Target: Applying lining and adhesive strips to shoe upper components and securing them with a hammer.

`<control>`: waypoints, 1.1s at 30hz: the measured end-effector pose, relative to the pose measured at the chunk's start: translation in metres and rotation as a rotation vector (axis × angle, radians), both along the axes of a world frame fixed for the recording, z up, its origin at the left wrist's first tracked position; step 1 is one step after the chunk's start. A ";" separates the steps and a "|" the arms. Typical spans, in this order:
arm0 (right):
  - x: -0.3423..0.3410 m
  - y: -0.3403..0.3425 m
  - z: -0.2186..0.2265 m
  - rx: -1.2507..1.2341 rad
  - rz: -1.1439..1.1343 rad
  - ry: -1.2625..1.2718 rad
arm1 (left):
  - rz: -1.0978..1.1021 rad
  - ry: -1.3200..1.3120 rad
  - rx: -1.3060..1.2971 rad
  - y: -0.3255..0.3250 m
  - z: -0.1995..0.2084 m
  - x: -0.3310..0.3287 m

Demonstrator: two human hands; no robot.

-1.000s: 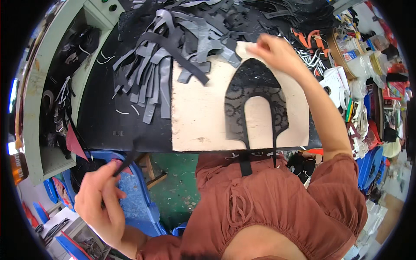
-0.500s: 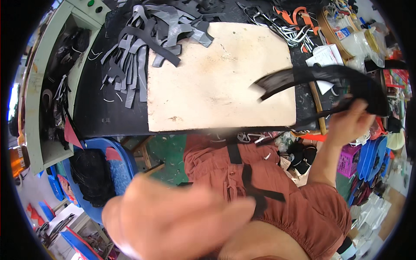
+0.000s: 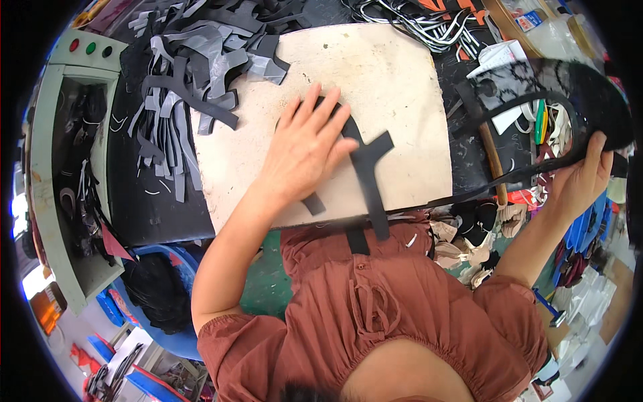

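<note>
My left hand (image 3: 305, 151) lies flat, fingers spread, on a dark grey curved cut-out piece (image 3: 367, 171) with strap-like arms. That piece rests on the pale board (image 3: 408, 80), and one of its arms reaches over the board's front edge. Part of it is hidden under my palm. At the far right, my right hand (image 3: 584, 175) is closed on a black, glossy, curved piece (image 3: 606, 100) with a wide loop and a long thin tail running left to the board's corner. Its exact kind cannot be told.
A heap of grey cut strips (image 3: 181, 87) covers the board's upper left. White and black cords (image 3: 415, 23) lie at the back. A wooden-handled tool (image 3: 492, 157) sits right of the board. A grey-green cabinet (image 3: 100, 254) stands left, above a blue tub (image 3: 184, 342) holding black material.
My left hand has moved from near my body up onto the board, where the grey piece now lies under it. The black glossy piece in my right hand has swung farther right.
</note>
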State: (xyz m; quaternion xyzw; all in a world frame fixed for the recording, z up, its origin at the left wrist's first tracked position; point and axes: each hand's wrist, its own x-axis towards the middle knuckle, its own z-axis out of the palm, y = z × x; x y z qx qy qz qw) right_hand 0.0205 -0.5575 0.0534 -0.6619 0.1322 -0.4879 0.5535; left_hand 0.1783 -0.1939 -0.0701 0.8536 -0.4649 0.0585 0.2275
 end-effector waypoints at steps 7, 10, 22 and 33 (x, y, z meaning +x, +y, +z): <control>0.084 0.050 0.008 0.054 0.362 0.216 | 0.010 0.147 -0.100 0.011 0.025 0.024; 0.131 0.092 -0.006 -0.022 0.613 0.431 | -0.008 0.805 -0.832 0.029 0.056 0.035; 0.157 0.147 -0.058 0.365 1.086 0.861 | 0.648 1.033 -0.864 0.043 0.054 -0.006; 0.157 0.163 -0.106 -0.146 0.766 0.911 | 0.771 0.838 -0.656 0.041 0.015 -0.009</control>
